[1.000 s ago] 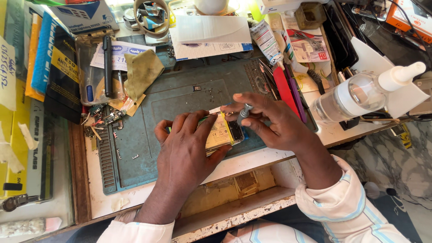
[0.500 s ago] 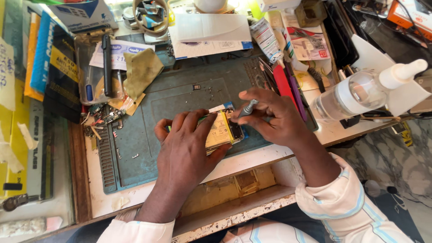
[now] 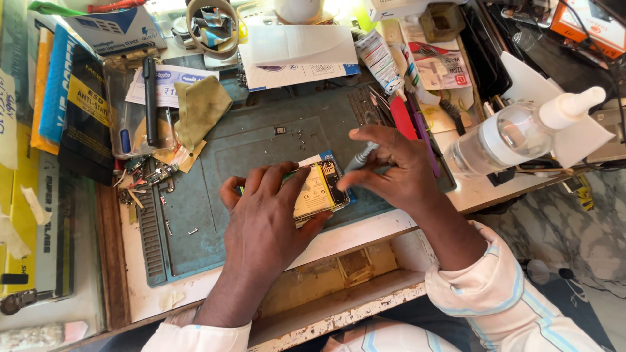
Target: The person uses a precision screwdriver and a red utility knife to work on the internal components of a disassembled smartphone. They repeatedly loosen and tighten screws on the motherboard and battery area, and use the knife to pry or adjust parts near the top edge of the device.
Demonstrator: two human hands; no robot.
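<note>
My left hand (image 3: 267, 218) grips an opened phone (image 3: 318, 189), yellow battery facing up, tilted above the blue-green work mat (image 3: 228, 163). My right hand (image 3: 398, 171) holds a slim grey screwdriver (image 3: 360, 158) with its tip against the phone's upper right corner. A few tiny screws (image 3: 297, 135) lie on the mat just beyond the phone.
A clear spray bottle (image 3: 515, 133) lies on its side at the right. A black pen (image 3: 150, 98), an olive cloth (image 3: 201, 109) and small parts sit at the mat's left. Tweezers and red tools (image 3: 404, 120) lie right of the mat. Boxes and papers crowd the back.
The right hand has shifted the screwdriver slightly along the phone's top corner. The left hand keeps the phone in nearly the same place.
</note>
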